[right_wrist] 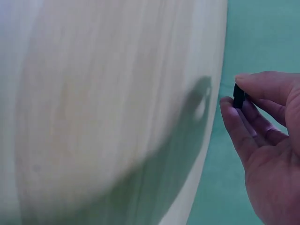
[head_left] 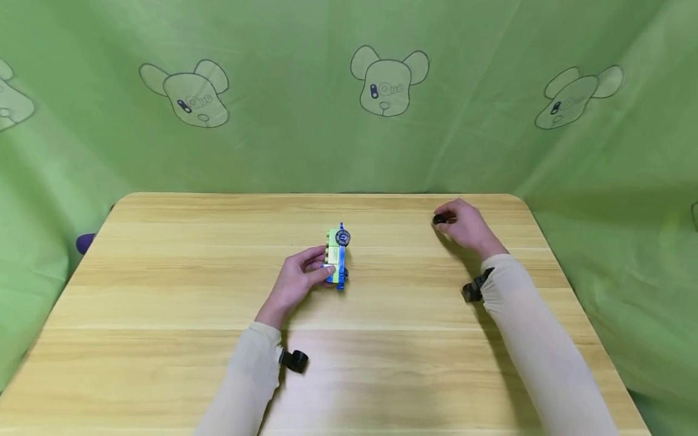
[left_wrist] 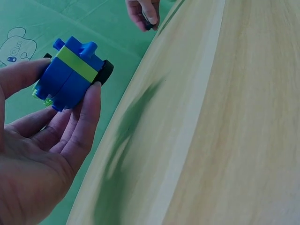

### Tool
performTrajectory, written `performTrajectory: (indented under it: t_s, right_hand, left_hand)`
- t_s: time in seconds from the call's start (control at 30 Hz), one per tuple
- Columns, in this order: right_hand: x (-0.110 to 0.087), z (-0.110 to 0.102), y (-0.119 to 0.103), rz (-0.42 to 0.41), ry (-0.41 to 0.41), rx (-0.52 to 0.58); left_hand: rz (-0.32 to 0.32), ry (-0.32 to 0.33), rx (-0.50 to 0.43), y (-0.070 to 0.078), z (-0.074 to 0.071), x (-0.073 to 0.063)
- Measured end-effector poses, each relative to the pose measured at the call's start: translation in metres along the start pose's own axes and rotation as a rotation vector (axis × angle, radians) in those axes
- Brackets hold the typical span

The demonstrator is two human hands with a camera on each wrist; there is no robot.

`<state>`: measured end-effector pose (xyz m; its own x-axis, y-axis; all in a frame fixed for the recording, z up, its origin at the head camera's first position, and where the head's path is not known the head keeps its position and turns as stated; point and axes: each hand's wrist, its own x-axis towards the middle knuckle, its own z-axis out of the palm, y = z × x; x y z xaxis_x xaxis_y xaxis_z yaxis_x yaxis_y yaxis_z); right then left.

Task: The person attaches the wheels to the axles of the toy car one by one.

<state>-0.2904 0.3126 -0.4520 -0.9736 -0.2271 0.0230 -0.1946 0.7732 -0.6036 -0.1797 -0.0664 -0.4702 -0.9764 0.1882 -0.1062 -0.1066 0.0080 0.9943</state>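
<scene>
My left hand (head_left: 291, 281) grips a toy car built of blocks (head_left: 335, 255) between thumb and fingers, over the middle of the table. The car has a blue base, light green and blue bricks with studs facing left, and black wheels (head_left: 342, 237) on its right side. In the left wrist view, its blue end with a lime stripe (left_wrist: 80, 65) faces the camera. Farther right, my right hand (head_left: 468, 227) pinches a small black wheel (head_left: 438, 219) by its edges. The right wrist view has this wheel (right_wrist: 238, 97) edge-on between thumb and fingertips.
Both hands are above a light wooden table (head_left: 392, 363). Green cloth (head_left: 305, 151) with printed bear heads hangs behind and beside it. A black camera is strapped to each wrist. Something purple (head_left: 84, 243) shows past the table's left edge.
</scene>
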Motion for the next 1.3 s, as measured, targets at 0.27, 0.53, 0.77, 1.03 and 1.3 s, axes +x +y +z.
performTrajectory:
  t_s: [0.27,0.53,0.77,1.03,1.3]
  right_hand:
    - [-0.014,0.001,-0.012,-0.053,0.006,0.029]
    - [-0.029,0.002,-0.027,-0.111,0.042,0.023]
    - [-0.043,0.01,-0.049,-0.151,0.028,0.061]
    - [-0.054,0.02,-0.072,-0.196,0.014,0.037]
    - [-0.064,0.028,-0.085,-0.209,0.008,0.037]
  left_hand:
    - [-0.024,-0.043,-0.158,-0.001,-0.001,0.001]
    - [-0.012,-0.033,-0.122,0.0,-0.002,0.0]
    - [-0.006,-0.024,-0.087,0.001,-0.001,-0.002]
    - [0.028,-0.012,-0.007,0.002,-0.002,-0.005]
    - [0.018,-0.034,-0.088,0.004,0.0,-0.006]
